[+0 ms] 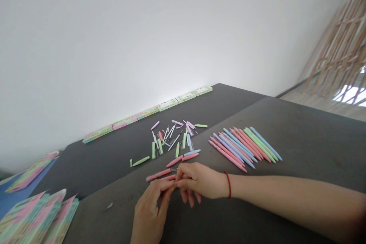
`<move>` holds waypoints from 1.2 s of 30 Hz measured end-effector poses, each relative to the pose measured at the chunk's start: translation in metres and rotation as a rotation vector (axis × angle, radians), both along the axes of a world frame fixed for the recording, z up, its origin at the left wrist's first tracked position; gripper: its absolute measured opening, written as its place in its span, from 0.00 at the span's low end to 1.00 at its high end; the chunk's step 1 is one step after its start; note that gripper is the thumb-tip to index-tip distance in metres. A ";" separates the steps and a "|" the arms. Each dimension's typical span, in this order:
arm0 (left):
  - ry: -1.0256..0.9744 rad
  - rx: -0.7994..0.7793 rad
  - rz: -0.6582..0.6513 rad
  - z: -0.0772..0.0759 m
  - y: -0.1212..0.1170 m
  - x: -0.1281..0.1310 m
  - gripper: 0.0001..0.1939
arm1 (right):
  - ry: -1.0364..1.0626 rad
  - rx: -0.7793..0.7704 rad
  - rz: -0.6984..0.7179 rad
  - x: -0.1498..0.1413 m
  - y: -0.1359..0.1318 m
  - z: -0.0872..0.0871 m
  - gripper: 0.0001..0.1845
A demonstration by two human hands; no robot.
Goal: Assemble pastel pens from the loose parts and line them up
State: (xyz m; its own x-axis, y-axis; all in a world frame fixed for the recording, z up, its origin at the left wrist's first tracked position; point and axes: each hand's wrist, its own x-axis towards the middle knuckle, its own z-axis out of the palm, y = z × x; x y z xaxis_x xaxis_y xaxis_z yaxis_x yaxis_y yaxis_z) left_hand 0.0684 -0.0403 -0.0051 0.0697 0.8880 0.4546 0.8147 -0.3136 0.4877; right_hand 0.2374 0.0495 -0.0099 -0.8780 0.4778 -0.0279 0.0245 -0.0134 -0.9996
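Right at the centre, the left hand (150, 213) and the right hand (200, 181) are close together, fingertips meeting over a pink pen (160, 174). Both hands are curled closed around it, pinching it just above the dark grey tabletop (114, 217), though the fingers hide exactly how it's gripped! A red cord (229, 185) circles the right wrist.

Just beyond the fingers lie two loose pink pen barrels (175, 161) and a pale blue barrel (192, 152). Farther out, there's a scattered heap of pen parts (171, 137) in pink, lilac, green and blue, with thin refills mixed among them. To the right sits a neat row of finished pastel pens (246, 148), laid side by side and grouped by colour.

Now the packaging: a line of flat pastel boxes (147, 113) runs along the far table edge beside the white wall, and whatever's inside them can't be seen from here. Over at lower left, there's a fanned pile of pink-and-green cards (37, 217), with more on a blue sheet (31, 171). Far right, a wooden lattice (337, 45) leans into view.
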 end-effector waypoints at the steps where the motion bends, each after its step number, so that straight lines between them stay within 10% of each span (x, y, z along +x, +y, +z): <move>1: -0.007 -0.019 0.014 0.001 0.000 0.000 0.06 | 0.040 -0.053 0.006 -0.003 -0.001 -0.002 0.05; 8: -0.014 -0.052 0.108 -0.003 0.007 -0.001 0.15 | 0.154 -0.225 -0.042 -0.008 0.008 -0.001 0.06; 15: 0.379 -0.044 -0.052 -0.014 0.013 -0.002 0.07 | -0.134 0.194 -0.118 0.010 0.021 0.023 0.03; 29: -0.192 -0.116 0.101 -0.010 0.006 -0.006 0.09 | -0.328 0.858 -0.102 0.016 0.008 0.044 0.07; 36: -0.186 -0.106 0.122 -0.013 0.007 -0.005 0.10 | -0.310 0.770 -0.115 0.017 0.010 0.042 0.07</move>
State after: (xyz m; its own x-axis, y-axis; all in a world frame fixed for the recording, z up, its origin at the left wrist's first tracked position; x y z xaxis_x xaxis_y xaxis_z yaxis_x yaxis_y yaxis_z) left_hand 0.0630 -0.0338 -0.0180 -0.1176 0.9282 0.3531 0.7366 -0.1570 0.6578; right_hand 0.2549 0.0595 0.0318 -0.8287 0.5486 0.1108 0.3404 0.6513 -0.6782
